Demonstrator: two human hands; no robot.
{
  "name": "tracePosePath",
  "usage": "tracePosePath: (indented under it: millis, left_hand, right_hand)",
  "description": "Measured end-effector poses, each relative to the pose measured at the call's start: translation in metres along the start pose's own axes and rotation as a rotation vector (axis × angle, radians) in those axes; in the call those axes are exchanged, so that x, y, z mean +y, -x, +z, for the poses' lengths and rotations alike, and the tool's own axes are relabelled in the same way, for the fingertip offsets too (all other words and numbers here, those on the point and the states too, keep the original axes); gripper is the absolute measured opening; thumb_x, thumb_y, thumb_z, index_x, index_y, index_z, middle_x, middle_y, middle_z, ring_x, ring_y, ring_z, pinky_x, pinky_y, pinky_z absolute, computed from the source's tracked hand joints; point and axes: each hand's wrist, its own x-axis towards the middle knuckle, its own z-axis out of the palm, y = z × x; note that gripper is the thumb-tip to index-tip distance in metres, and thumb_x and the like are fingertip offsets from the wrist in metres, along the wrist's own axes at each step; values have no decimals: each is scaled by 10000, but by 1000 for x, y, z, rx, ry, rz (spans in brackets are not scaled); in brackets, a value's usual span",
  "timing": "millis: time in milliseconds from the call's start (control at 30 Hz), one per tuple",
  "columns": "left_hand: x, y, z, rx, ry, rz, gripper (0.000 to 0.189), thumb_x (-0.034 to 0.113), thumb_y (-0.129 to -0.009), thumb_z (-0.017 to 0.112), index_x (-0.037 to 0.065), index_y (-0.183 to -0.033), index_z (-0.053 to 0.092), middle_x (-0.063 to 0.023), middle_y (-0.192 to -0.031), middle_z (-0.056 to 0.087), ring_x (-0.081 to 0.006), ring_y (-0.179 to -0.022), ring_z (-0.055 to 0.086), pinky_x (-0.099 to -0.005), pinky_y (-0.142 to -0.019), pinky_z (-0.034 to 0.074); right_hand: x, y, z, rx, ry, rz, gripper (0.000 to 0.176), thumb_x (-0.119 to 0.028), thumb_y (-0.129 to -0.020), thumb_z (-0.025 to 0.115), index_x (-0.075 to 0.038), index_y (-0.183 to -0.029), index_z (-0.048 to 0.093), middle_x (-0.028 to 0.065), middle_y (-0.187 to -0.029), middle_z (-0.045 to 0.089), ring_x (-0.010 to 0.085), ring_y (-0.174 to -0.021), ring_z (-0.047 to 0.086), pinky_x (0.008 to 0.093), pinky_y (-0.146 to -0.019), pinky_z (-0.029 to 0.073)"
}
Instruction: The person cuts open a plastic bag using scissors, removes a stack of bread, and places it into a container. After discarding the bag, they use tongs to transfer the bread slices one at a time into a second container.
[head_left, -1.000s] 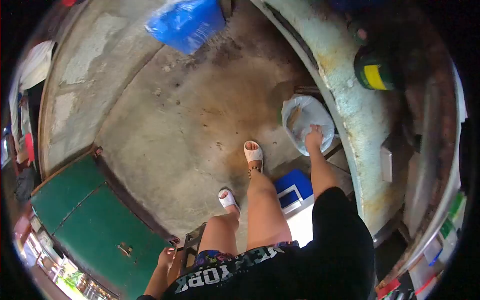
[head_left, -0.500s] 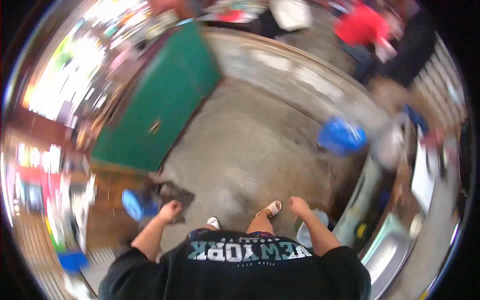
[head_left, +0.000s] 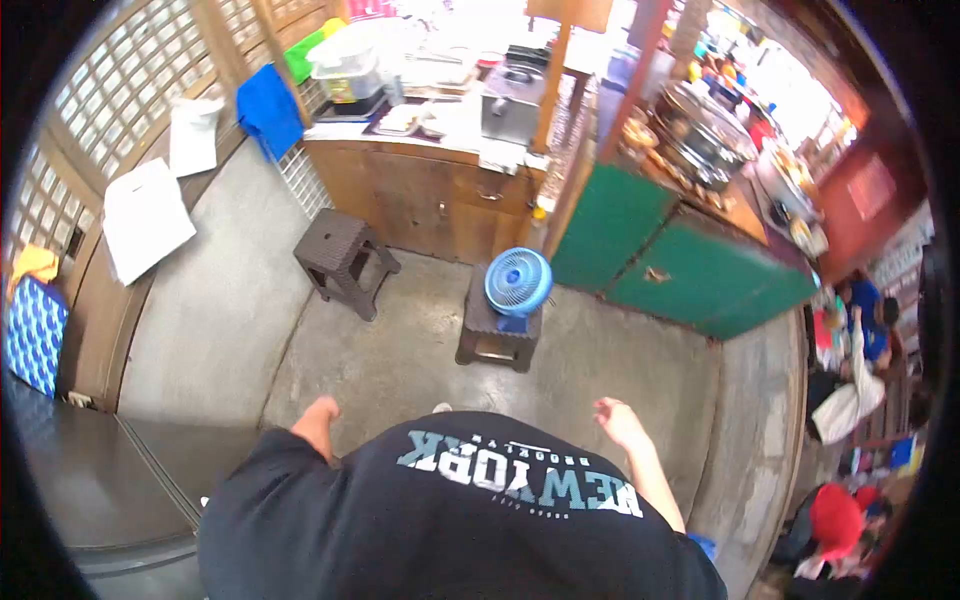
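Observation:
My left hand (head_left: 321,409) hangs beside my body above the bare floor; its fingers are turned away and blurred, and I see nothing held in it. On the other side, my right hand (head_left: 619,421) is out over the floor, its fingers loosely bent and apart, with nothing in them. In front of me a blue fan (head_left: 518,281) sits on a dark brown stool (head_left: 492,333), out of reach of both hands. Another brown woven-pattern stool (head_left: 343,252) stands farther left.
A wooden cabinet (head_left: 400,195) carries a plastic bin (head_left: 345,75) and a metal box (head_left: 509,115). Right of it, a green counter (head_left: 690,265) bears a large pot (head_left: 703,140). A low wall (head_left: 757,400) runs along the right, with people beyond. A dark grey appliance (head_left: 100,480) stands left.
My view has swung left, bringing the wooden cabinet, both stools and the fan to the front. The green counter has shifted right in view. My right hand's fingers have loosened.

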Motion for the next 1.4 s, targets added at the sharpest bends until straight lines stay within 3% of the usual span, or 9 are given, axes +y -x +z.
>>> tracePosePath:
  millis: [167, 267, 467, 700, 833, 933, 1033, 1100, 1400]
  left_hand:
    - [-75, 20, 75, -119, 88, 88, 363, 301, -827, 503, 76, -1075, 643, -144, -1186, 581, -327, -1123, 529, -403, -914, 446]
    - [-53, 108, 9, -111, -104, 410, 348, 271, -833, 452, 84, -1054, 645, -151, -1124, 613, -345, -1044, 569, -427, -860, 470]
    - [-33, 103, -18, -220, 575, 114, 331, 273, -835, 473, 83, -1044, 645, -150, -1029, 627, -327, -946, 587, -417, -812, 477]
    - [-69, 32, -71, -321, 602, -92, 312, 275, -837, 497, 81, -1033, 644, -150, -920, 644, -305, -832, 608, -405, -756, 485]
    - [-96, -48, -179, -255, 482, -186, 302, 276, -839, 512, 80, -1026, 644, -149, -857, 653, -293, -767, 619, -398, -724, 489]
    - [-76, -108, -322, 198, 877, -334, 291, 275, -841, 540, 70, -1025, 635, -136, -809, 647, -245, -730, 618, -369, -698, 486]
    - [-36, -147, -457, 578, 1106, -149, 345, 326, -885, 535, 47, -1078, 596, -99, -866, 636, -166, -808, 598, -306, -702, 459]
    - [12, -159, -533, 496, 1608, 187, 235, 192, -897, 537, 57, -1083, 586, -63, -926, 634, -142, -826, 592, -278, -716, 467]
    - [143, -221, -720, -52, 1272, 781, 249, 206, -901, 560, 55, -1098, 566, -58, -961, 616, -125, -853, 584, -271, -771, 469]
  right_hand:
    - [-129, -116, 8, -188, 69, -227, 315, -184, -796, 600, -62, -1086, 588, 168, -1071, 603, 311, -1002, 584, 401, -862, 465]
    - [-172, -177, 11, -276, 244, -293, 322, -198, -786, 602, -79, -1085, 592, 162, -1058, 606, 312, -991, 588, 411, -857, 466]
    - [-261, -323, -28, -110, 317, -495, 289, -174, -765, 594, -53, -1027, 593, 198, -1011, 611, 343, -963, 592, 440, -830, 471]
    - [-432, -493, -180, 327, 160, -701, 252, -172, -812, 580, -62, -1037, 609, 133, -883, 642, 266, -800, 626, 370, -746, 490]
    - [-490, -675, -256, 544, 327, -811, 216, -194, -819, 578, -43, -969, 612, 134, -902, 642, 261, -842, 625, 351, -771, 479]
    - [-518, -780, -287, 553, 331, -609, 296, -228, -805, 610, -36, -1030, 597, 192, -1018, 603, 323, -939, 597, 387, -838, 466]
    - [-532, -861, -302, 598, 457, -589, 334, -249, -804, 612, -43, -1065, 577, 205, -1074, 582, 343, -991, 578, 416, -856, 464]
    - [-537, -895, -300, 606, 550, -570, 349, -260, -802, 614, -48, -1076, 572, 204, -1084, 578, 344, -1010, 572, 427, -865, 459]
    - [-529, -969, -295, 424, 639, -593, 268, -233, -732, 671, -54, -930, 641, 191, -1072, 545, 343, -1031, 535, 442, -871, 446]
